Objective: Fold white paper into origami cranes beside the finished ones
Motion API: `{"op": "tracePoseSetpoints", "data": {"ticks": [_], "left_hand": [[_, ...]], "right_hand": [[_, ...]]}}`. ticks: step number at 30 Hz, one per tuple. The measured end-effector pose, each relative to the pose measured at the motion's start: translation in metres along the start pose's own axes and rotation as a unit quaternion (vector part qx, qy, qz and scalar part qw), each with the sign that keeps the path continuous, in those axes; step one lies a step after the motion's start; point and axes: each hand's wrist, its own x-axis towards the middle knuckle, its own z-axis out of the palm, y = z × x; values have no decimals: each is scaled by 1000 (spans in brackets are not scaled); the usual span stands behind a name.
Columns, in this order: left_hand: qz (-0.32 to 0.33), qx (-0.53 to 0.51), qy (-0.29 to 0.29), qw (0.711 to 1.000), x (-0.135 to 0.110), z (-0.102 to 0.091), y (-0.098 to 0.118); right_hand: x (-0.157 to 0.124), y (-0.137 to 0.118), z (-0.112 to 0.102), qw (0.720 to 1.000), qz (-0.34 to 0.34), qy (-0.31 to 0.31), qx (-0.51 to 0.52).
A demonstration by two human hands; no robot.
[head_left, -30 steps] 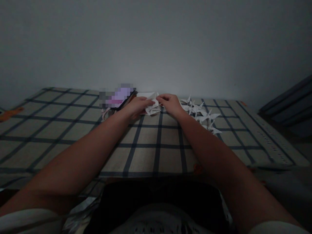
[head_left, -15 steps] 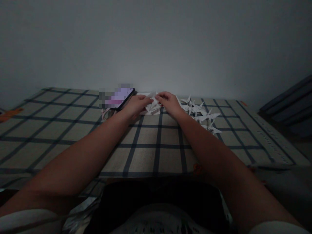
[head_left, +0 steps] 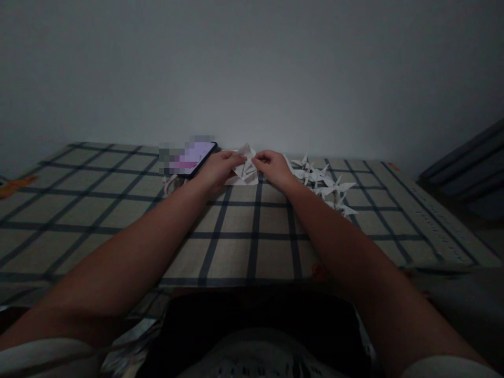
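Observation:
A piece of folded white paper [head_left: 245, 167], creased with a pointed top, is held up between my two hands near the back of the table. My left hand [head_left: 219, 169] pinches its left side, thumb in front. On the right edge, the thumb and fingertips of my right hand [head_left: 273, 166] close on the paper. Beneath it lies a flat white sheet [head_left: 252, 181], partly covered by the folded piece and my left hand. Several folded paper cranes [head_left: 334, 191] sit in a cluster just right of my right hand.
A phone [head_left: 199, 156] with a lit, partly blurred screen leans left of my left hand, a pale cord [head_left: 170, 184] beside it. The checked tablecloth [head_left: 232, 257] covers the table, which meets a plain wall [head_left: 252, 73]. A dark slatted object [head_left: 472, 170] stands at far right.
The folded paper has opened out and stands taller, its point higher than before. Both hands have shifted only slightly and keep their hold on it.

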Motion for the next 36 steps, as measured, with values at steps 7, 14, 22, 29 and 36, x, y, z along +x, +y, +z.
{"op": "tracePoseSetpoints", "data": {"ticks": [7, 14, 22, 29, 36], "left_hand": [[-3, -15, -25, 1000, -3, 3, 3], [-16, -112, -42, 993, 3, 1, 5], [-20, -110, -73, 991, 4, -3, 6], [22, -75, -92, 993, 2, -3, 2], [60, -15, -45, 997, 5, -3, -4]], "right_hand": [[0, 3, 5, 996, 15, -21, 80], [3, 5, 2, 993, 44, 20, 109], [5, 7, 1, 989, 44, 31, 141], [6, 11, 3, 986, 29, 40, 159], [3, 7, 6, 990, 3, 34, 137]]}}
